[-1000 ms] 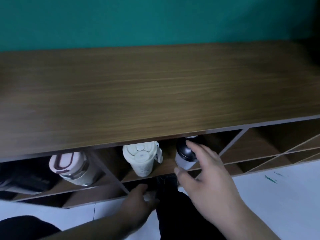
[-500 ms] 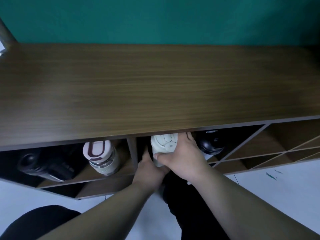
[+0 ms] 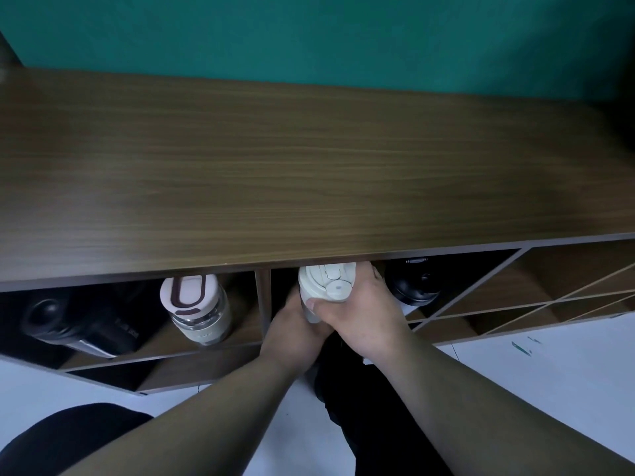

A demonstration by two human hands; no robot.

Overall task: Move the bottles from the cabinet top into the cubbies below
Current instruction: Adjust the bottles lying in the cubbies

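Observation:
A cream bottle (image 3: 326,281) with a flip lid sits in the middle cubby just under the cabinet top (image 3: 309,173). My right hand (image 3: 360,314) wraps its body from the right, and my left hand (image 3: 292,331) holds it from below left. A glass bottle (image 3: 196,304) with a white and brown lid lies in the cubby to the left. A black bottle (image 3: 414,285) lies to the right of the cream one. Another black bottle (image 3: 68,324) lies at the far left. No bottle shows on the wooden top.
Open cubbies (image 3: 549,290) with diagonal dividers lie to the right. A vertical divider (image 3: 263,300) separates the glass bottle's cubby from the cream one's. White floor (image 3: 549,389) lies below. A teal wall (image 3: 309,39) stands behind the cabinet.
My right hand moved from the black bottle to the cream bottle. My left hand rose from below the shelf and took hold of the cream bottle too. The view shifted left.

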